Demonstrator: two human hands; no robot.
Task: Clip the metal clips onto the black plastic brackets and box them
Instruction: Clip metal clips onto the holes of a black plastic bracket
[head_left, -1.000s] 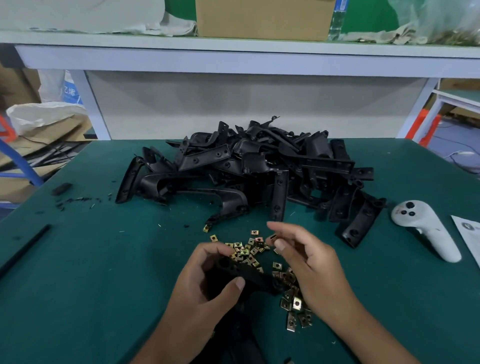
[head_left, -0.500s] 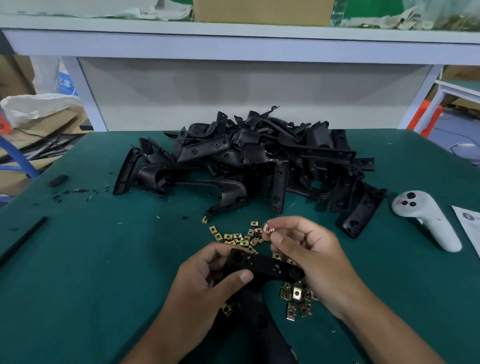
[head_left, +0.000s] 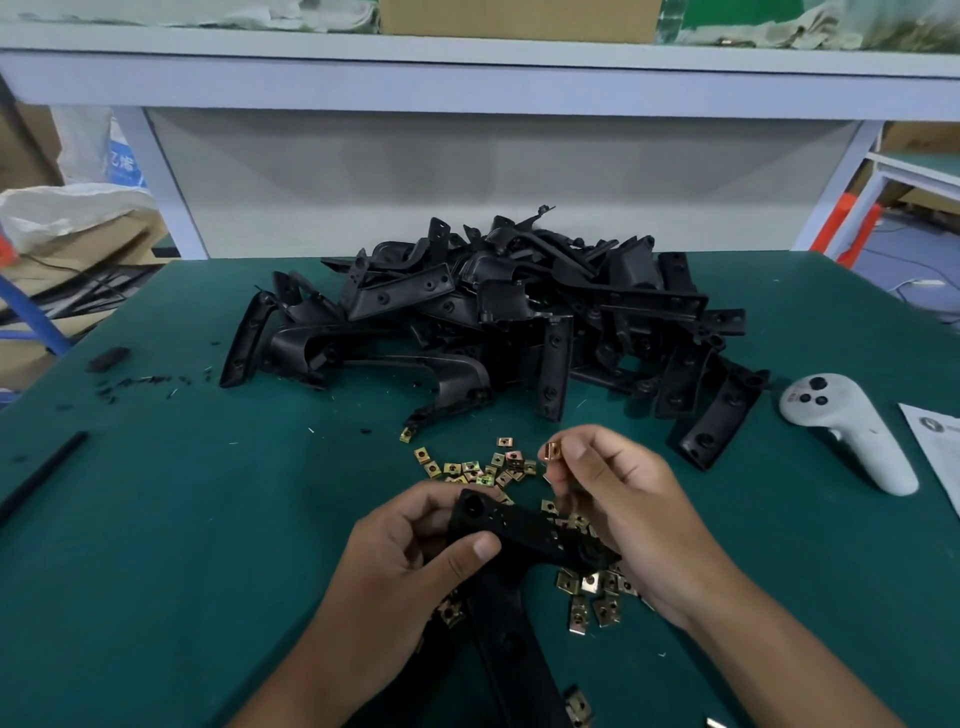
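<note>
Since a moment ago the right hand (head_left: 618, 499) has lifted clear of the scattered metal clips (head_left: 485, 467) and now pinches a single clip (head_left: 552, 450) between thumb and forefinger, raised just above and beyond the bracket (head_left: 524, 535), while the left hand has tipped that bracket up so its holed end faces the clip. The left hand (head_left: 415, 561) grips the black plastic bracket near its far end, thumb laid across the top face, probably to steady it and present the edge where the clip slides on; its long leg runs back toward the near edge of the green table (head_left: 156, 545). Clip and bracket are near but apart, so the clip is not yet seated. More loose clips lie under and just right of the hands, within easy reach. A large pile of unclipped brackets (head_left: 493, 322) sits farther back, and a white controller (head_left: 841, 431) rests to the right. No packing box for finished parts is plainly identifiable.
</note>
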